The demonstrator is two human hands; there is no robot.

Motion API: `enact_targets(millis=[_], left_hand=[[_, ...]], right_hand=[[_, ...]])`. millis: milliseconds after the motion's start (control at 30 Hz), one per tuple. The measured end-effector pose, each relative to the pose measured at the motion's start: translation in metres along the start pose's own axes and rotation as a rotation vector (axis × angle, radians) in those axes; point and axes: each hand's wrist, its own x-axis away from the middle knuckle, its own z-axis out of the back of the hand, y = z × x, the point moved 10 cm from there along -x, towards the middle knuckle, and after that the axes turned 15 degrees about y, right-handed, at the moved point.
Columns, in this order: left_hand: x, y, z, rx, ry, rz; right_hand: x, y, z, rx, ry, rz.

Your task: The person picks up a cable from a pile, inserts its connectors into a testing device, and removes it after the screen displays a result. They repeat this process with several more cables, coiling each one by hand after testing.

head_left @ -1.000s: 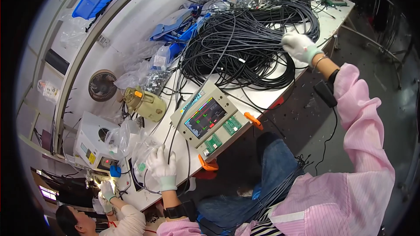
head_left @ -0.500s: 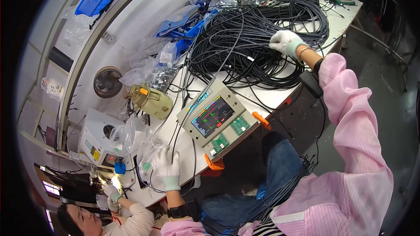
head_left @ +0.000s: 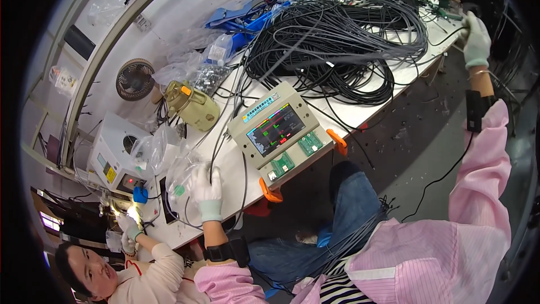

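Note:
My left hand, in a white glove, is closed around a thin black cable at the front left of the table. Beside its fingers lie clear plastic bags. My right hand, also gloved, is stretched out past the table's far right end. Its fingers are curled, and a dark cable appears to run up to them. Between my hands a large coiled heap of black cables covers the back of the table. A grey tester with a lit screen and two green circuit boards stands nearer me.
Orange clamps sit at the tester's front edge. Behind my left hand are a green jug, a fan and a white machine. A co-worker's gloved hand is at the lower left. More cables lie across my lap.
My right hand has swung from above the cable heap out to the far right. Blurred cables stretch over the heap. My left hand stays on its cable, while the whole view has shifted slightly.

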Motion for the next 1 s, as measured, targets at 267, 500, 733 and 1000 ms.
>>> enact_targets(millis=[267, 500, 733, 1000], left_hand=[[0.005, 0.056, 0.027, -0.126, -0.012, -0.171], [0.094, 0.183, 0.049, 0.860, -0.790, -0.179], [0.133, 0.236, 0.066, 1.597, -1.053, 0.100], [0.153, 0.203, 0.076, 1.573, -1.096, 0.476]], right_hand=[[0.126, -0.046, -0.021, 0.689, -0.579, 0.682], [0.234, -0.017, -0.071, 1.318, -0.848, 0.607], [0.327, 0.016, -0.118, 1.411, -1.152, 0.556], [0.372, 0.017, -0.116, 0.863, -1.334, 0.458]])
